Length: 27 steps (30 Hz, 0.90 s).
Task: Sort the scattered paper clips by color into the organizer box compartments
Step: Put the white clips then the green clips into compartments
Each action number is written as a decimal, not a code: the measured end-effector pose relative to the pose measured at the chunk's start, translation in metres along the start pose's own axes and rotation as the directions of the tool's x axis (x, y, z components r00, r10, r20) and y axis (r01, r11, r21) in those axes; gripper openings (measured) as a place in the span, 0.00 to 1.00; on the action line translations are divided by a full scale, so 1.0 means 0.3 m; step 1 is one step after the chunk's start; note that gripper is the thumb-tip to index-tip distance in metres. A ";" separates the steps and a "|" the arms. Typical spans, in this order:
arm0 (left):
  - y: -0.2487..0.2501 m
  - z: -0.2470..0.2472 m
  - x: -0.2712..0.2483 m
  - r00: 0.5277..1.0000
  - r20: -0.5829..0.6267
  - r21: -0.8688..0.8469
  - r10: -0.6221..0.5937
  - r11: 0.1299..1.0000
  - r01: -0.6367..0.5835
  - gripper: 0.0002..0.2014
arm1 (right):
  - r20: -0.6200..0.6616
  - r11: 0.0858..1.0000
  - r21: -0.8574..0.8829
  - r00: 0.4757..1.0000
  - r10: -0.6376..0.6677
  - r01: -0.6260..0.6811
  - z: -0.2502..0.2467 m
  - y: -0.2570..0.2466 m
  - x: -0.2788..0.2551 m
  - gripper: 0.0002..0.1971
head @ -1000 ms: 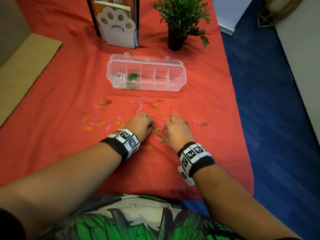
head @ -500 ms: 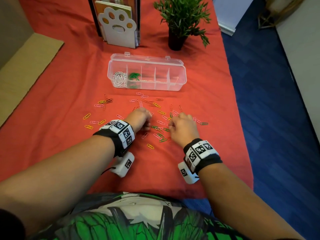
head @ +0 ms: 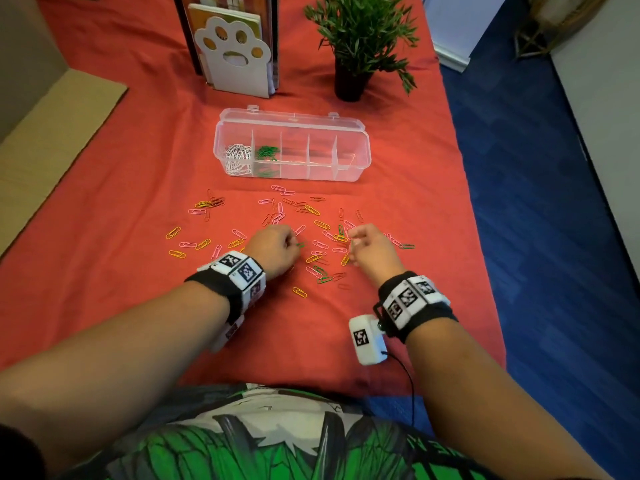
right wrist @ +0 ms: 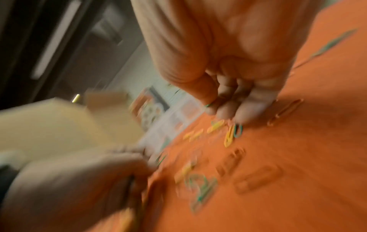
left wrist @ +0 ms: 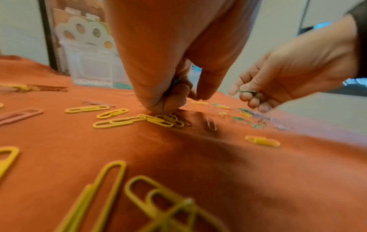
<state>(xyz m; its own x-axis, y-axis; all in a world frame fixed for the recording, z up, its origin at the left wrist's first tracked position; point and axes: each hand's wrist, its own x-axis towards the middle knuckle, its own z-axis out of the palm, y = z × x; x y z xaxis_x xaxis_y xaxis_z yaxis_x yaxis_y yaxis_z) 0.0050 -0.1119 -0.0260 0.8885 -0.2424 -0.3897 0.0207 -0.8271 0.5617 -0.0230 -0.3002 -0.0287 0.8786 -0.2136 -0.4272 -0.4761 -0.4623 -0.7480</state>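
The clear organizer box (head: 349, 168) stands open on the red cloth, with white clips (head: 237, 159) in its leftmost compartment and green clips (head: 266, 153) in the one beside it. Yellow, pink, green and reddish paper clips (head: 311, 237) lie scattered in front of it. My left hand (head: 294, 244) (left wrist: 178, 97) is curled low over the cloth, with green clips (left wrist: 176, 80) held inside its fingers. My right hand (head: 353, 244) (right wrist: 216, 108) hovers just to its right and pinches a green clip (left wrist: 248, 91). Another green clip (right wrist: 238, 131) lies under its fingertips beside a yellow one.
A white paw-shaped bookend (head: 235, 53) with books and a potted plant (head: 353, 46) stand behind the box. Cardboard (head: 52, 140) lies at the left. The table's right edge (head: 478, 237) drops to blue floor. A lone yellow clip (head: 299, 292) lies nearest me.
Both wrists have lifted off the cloth. My right hand has shifted a little forward and to the right. My left hand has stayed over the same patch of clips.
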 end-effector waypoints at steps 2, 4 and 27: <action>0.023 -0.026 -0.004 0.987 0.118 -0.364 -0.109 0.920 0.145 0.05 | 0.035 0.941 0.313 0.991 0.126 -0.131 -0.025 -0.012 0.013 0.17; 0.046 -0.056 -0.023 0.961 0.243 -0.707 -0.135 0.653 0.270 0.04 | 0.076 0.846 0.498 0.982 0.175 -0.190 -0.040 -0.038 0.021 0.16; 0.025 0.022 -0.019 0.992 0.049 0.134 0.119 0.983 -0.125 0.10 | 0.116 0.843 -0.524 0.991 -0.070 0.121 0.000 -0.131 0.111 0.11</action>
<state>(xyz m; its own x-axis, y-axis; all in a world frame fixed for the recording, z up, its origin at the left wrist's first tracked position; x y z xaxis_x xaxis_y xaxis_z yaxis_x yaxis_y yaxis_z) -0.0030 -0.1200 -0.0243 0.8612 -0.3637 -0.3550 -0.1520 -0.8509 0.5029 0.0250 -0.2893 -0.0136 0.8995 -0.0791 -0.4298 -0.2750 -0.8667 -0.4162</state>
